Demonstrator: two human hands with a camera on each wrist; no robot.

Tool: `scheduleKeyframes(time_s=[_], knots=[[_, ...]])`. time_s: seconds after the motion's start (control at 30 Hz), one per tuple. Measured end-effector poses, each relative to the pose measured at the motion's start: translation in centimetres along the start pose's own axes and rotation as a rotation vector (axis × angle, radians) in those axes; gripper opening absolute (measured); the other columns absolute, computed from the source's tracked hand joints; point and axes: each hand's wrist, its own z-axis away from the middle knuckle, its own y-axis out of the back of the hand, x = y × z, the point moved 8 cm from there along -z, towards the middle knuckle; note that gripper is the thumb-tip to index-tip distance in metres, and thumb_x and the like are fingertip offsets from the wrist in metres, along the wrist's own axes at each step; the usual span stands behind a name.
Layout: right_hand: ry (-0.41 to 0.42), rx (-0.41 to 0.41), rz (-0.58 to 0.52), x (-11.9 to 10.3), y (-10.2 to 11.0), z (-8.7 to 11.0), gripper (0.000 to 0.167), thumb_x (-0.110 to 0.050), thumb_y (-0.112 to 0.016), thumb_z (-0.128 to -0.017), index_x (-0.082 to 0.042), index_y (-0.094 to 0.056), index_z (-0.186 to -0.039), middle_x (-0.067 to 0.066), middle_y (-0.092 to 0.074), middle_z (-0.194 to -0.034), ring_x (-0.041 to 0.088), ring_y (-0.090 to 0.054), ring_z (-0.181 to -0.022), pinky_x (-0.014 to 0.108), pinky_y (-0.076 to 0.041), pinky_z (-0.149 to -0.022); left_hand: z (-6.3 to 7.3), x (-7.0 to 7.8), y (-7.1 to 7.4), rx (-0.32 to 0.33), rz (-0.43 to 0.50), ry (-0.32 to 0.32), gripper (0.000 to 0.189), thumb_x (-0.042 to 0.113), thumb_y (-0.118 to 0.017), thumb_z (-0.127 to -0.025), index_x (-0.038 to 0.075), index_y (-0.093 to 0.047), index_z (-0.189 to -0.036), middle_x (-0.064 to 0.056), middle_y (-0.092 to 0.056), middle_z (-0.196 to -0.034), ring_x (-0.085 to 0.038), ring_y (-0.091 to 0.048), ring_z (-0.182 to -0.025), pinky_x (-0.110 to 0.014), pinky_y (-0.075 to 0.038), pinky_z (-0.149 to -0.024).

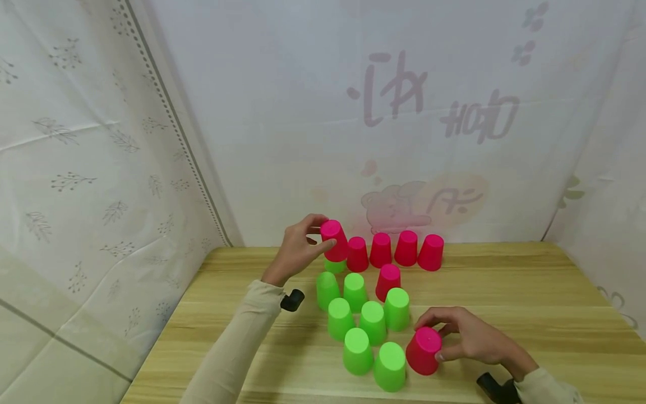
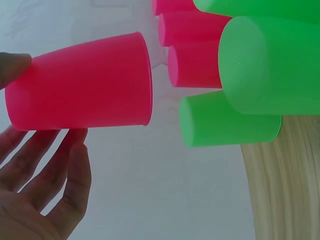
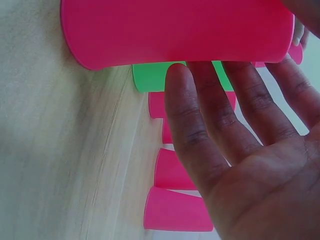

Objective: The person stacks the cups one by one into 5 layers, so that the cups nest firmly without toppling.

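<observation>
My left hand point(image 1: 295, 249) grips an upside-down pink cup point(image 1: 335, 242) at the far left of the cups. That cup is slightly tilted, and in the left wrist view its rim stands apart from a green cup point(image 2: 225, 122). In the head view this green cup point(image 1: 335, 266) shows just beneath it, partly hidden. At the front right, my right hand point(image 1: 474, 339) holds another upside-down pink cup point(image 1: 423, 353) between thumb and fingers. It is beside a front green cup point(image 1: 390, 367); whether its rim touches the table, I cannot tell.
Several upside-down pink cups, one of them here point(image 1: 406, 248), line the back of the wooden table point(image 1: 504, 286). A lone pink cup point(image 1: 388, 282) stands before them. Several green cups, including this one point(image 1: 341, 320), fill the middle. A printed cloth point(image 1: 282, 140) hangs behind.
</observation>
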Motion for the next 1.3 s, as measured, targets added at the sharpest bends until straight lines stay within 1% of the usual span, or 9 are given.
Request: scheduleKeyframes(time_s=[0.13, 0.33, 0.43, 0.57, 0.73, 0.97, 1.13, 1.3], knots=[[-0.007, 0.008, -0.004, 0.1, 0.0, 0.0, 0.048, -0.017, -0.073, -0.084, 0.000, -0.058, -0.127, 0.011, -0.068, -0.122, 0.013, -0.065, -0.109, 0.028, -0.057, -0.088, -0.4, -0.1, -0.5, 0.011, -0.002, 0.000, 0.045, 0.019, -0.076, -0.089, 0.009, -0.059, -0.129, -0.009, -0.069, -0.124, -0.027, -0.068, -0.110, -0.035, -0.060, -0.082], [-0.003, 0.027, 0.012, 0.2, 0.1, 0.1, 0.048, -0.017, -0.073, -0.084, 0.000, -0.058, -0.127, 0.010, -0.067, -0.121, 0.016, -0.065, -0.109, 0.029, -0.058, -0.088, -1.2, -0.5, -1.4, 0.014, 0.021, 0.032, 0.045, 0.017, -0.076, -0.089, 0.009, -0.058, -0.130, -0.009, -0.068, -0.124, -0.027, -0.065, -0.114, -0.035, -0.060, -0.082], [-0.012, 0.035, 0.026, 0.4, 0.2, 0.2, 0.048, -0.016, -0.074, -0.084, -0.001, -0.058, -0.127, 0.007, -0.067, -0.122, 0.016, -0.065, -0.109, 0.028, -0.058, -0.088, -1.6, -0.9, -1.8, 0.018, 0.026, 0.054, 0.045, 0.017, -0.075, -0.089, 0.009, -0.058, -0.130, -0.009, -0.068, -0.124, -0.027, -0.065, -0.114, -0.035, -0.060, -0.082], [-0.018, 0.046, 0.042, 0.8, 0.3, 0.2, 0.047, -0.016, -0.074, -0.085, -0.002, -0.058, -0.127, 0.004, -0.068, -0.122, 0.013, -0.065, -0.109, 0.028, -0.058, -0.089, -2.2, -1.6, -2.2, 0.031, 0.035, 0.075, 0.044, 0.016, -0.075, -0.090, 0.007, -0.057, -0.130, -0.010, -0.067, -0.125, -0.029, -0.065, -0.115, -0.039, -0.060, -0.087], [0.015, 0.061, 0.064, 0.7, 0.3, 0.3, 0.045, -0.013, -0.074, -0.086, -0.002, -0.059, -0.127, 0.003, -0.068, -0.121, 0.010, -0.064, -0.109, 0.029, -0.059, -0.088, -2.8, -2.5, -2.6, 0.042, 0.055, 0.104, 0.045, 0.014, -0.075, -0.090, 0.006, -0.057, -0.130, -0.013, -0.067, -0.125, -0.032, -0.064, -0.117, -0.047, -0.059, -0.094], [0.030, 0.068, 0.043, 0.3, 0.1, 0.3, 0.044, -0.013, -0.074, -0.086, -0.001, -0.059, -0.126, 0.005, -0.068, -0.121, 0.010, -0.065, -0.109, 0.029, -0.059, -0.088, -3.2, -3.5, -3.3, 0.025, 0.052, 0.149, 0.047, 0.016, -0.074, -0.091, 0.007, -0.055, -0.133, -0.012, -0.066, -0.127, -0.032, -0.063, -0.118, -0.047, -0.056, -0.099], [0.060, 0.070, 0.025, 0.1, 0.0, 0.3, 0.042, -0.012, -0.073, -0.087, 0.000, -0.059, -0.125, 0.008, -0.068, -0.120, 0.011, -0.065, -0.108, 0.029, -0.059, -0.087, -3.5, -3.4, -3.6, 0.012, 0.019, 0.160, 0.049, 0.017, -0.073, -0.092, 0.007, -0.053, -0.136, -0.011, -0.065, -0.130, -0.032, -0.061, -0.121, -0.046, -0.057, -0.098], [0.049, 0.084, 0.032, 0.4, 0.0, 0.3, 0.043, -0.011, -0.074, -0.086, -0.001, -0.058, -0.125, 0.006, -0.067, -0.120, 0.011, -0.065, -0.108, 0.030, -0.059, -0.087, -3.7, -3.1, -3.8, -0.011, -0.009, 0.175, 0.051, 0.017, -0.072, -0.093, 0.006, -0.052, -0.138, -0.013, -0.064, -0.131, -0.035, -0.060, -0.122, -0.044, -0.059, -0.095]])
